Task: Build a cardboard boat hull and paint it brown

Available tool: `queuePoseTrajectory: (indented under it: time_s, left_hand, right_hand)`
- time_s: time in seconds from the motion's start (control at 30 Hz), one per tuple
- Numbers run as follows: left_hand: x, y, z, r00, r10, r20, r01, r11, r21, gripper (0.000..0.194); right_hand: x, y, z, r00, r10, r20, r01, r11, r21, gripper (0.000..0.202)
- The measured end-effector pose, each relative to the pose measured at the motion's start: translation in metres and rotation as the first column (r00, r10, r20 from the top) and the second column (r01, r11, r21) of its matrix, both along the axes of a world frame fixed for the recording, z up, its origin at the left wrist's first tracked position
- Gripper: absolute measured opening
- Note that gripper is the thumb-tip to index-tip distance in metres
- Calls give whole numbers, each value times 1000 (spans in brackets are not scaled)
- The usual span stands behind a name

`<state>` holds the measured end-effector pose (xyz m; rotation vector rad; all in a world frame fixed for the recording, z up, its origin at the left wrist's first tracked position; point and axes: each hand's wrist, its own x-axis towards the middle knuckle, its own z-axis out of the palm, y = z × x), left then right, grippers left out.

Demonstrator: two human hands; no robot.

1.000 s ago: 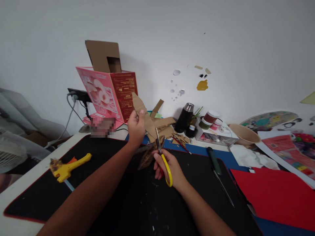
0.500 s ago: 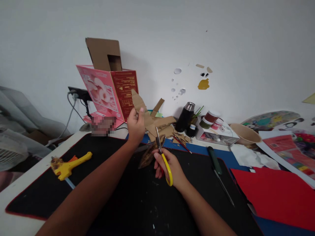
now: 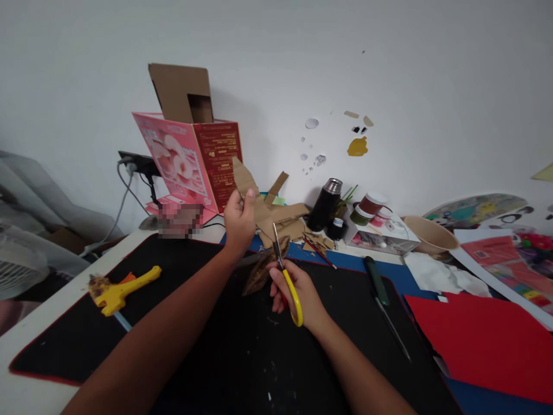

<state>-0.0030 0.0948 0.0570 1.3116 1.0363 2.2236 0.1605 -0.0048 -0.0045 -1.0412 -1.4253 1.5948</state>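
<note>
A: What lies nearest?

B: A black desk mat point(image 3: 246, 357) with a red edge, its surface flecked with small bits. Above it, right of centre, a person's right hand point(image 3: 298, 294) grips scissors point(image 3: 296, 302) by their yellow-and-red handles, blades angled toward the far side.

A: And on either side?

B: At left, a yellow glue gun point(image 3: 113, 297) lies on the mat, a pale stick jutting from it. At right rests a green-handled tool point(image 3: 377, 282) with a long, pointed metal shaft; beyond the mat's right edge is a sheet of red paper point(image 3: 484, 346).

A: The left hand?

B: Farther off, left of the scissors, the left hand point(image 3: 240, 225) pinches a pointed piece of cardboard point(image 3: 244, 176) between thumb and fingers, holding it raised. Whether its lower end touches the pile of cardboard scraps point(image 3: 291, 227) behind cannot be told. A brown, leaf-shaped piece point(image 3: 258, 276) lies beneath the scissors.

A: And at the back?

B: A black flask point(image 3: 324, 207) with a silver cap stands right of the scraps. At far left, a pink-and-red box point(image 3: 219, 161) stands before a white wall point(image 3: 276, 69).
</note>
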Motion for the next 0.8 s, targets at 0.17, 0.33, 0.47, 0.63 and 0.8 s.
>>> queuePoseTrajectory:
  time_s: [0.17, 0.33, 0.47, 0.63, 0.8]
  left_hand:
    - [-3, 5, -4, 998, -9, 59, 10, 1000, -17, 32]
    - [-4, 7, -6, 996, -16, 91, 19, 999, -28, 34]
    - [-3, 7, -5, 996, -9, 89, 10, 1000, -14, 34]
    - [-2, 7, -5, 995, -22, 96, 23, 1000, -10, 32]
    - [1, 3, -4, 997, -25, 66, 26, 1000, -13, 27]
  right_hand:
    - [1, -1, 2, 1000, 4, -5, -4, 1000, 6, 66]
    - [1, -1, 2, 1000, 0, -8, 0, 1000, 10, 66]
    - [1, -1, 2, 1000, -2, -6, 2, 1000, 7, 67]
    - [1, -2, 3, 1000, 1, -11, -1, 1000, -1, 67]
    - [1, -1, 3, 1000, 0, -9, 0, 1000, 10, 66]
